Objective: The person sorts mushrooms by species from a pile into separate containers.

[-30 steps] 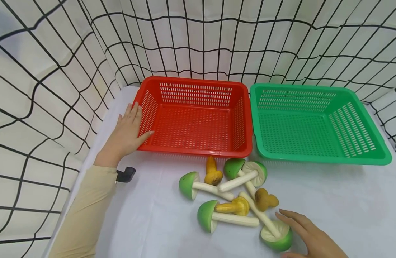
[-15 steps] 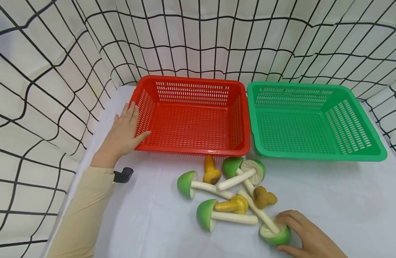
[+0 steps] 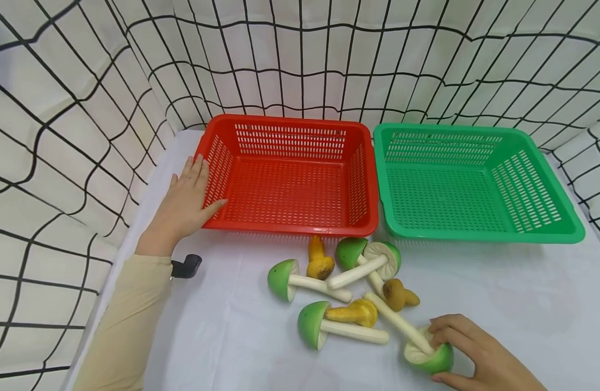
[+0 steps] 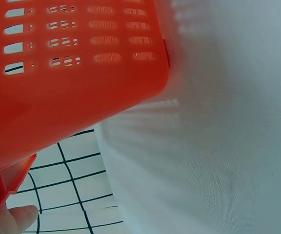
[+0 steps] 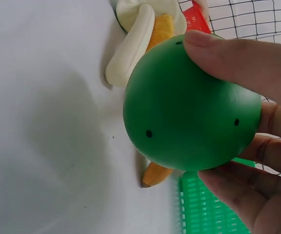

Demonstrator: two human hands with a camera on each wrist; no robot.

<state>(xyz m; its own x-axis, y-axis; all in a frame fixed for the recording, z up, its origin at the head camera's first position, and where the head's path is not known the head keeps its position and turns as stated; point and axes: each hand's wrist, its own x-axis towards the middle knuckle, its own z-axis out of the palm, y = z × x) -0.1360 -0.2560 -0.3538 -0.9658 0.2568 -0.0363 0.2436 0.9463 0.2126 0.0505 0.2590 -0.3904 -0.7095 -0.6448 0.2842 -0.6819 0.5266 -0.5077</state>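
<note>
My right hand (image 3: 483, 353) grips a toy mushroom (image 3: 439, 361) by its green cap, thumb on one side and fingers on the other. Its pale stem points up and left; in the right wrist view the dark-spotted cap (image 5: 189, 107) hides most of the stem. My left hand (image 3: 185, 209) rests on the left rim of a red basket (image 3: 282, 231), its fingers straight and the thumb over the front corner. Several other green-capped mushrooms (image 3: 312, 326) and three yellow mushrooms (image 3: 400, 295) lie on the white cloth in front of the baskets.
A green basket (image 3: 486, 238) stands just right of the red one. Black-lined white panels (image 3: 300, 65) enclose the back and sides. Near the left wrist a small black object (image 3: 187, 266) shows beside the sleeve.
The right hand has come down onto the nearest green mushroom, taken hold of its cap, and shifted it slightly right. The left hand stays on the red basket.
</note>
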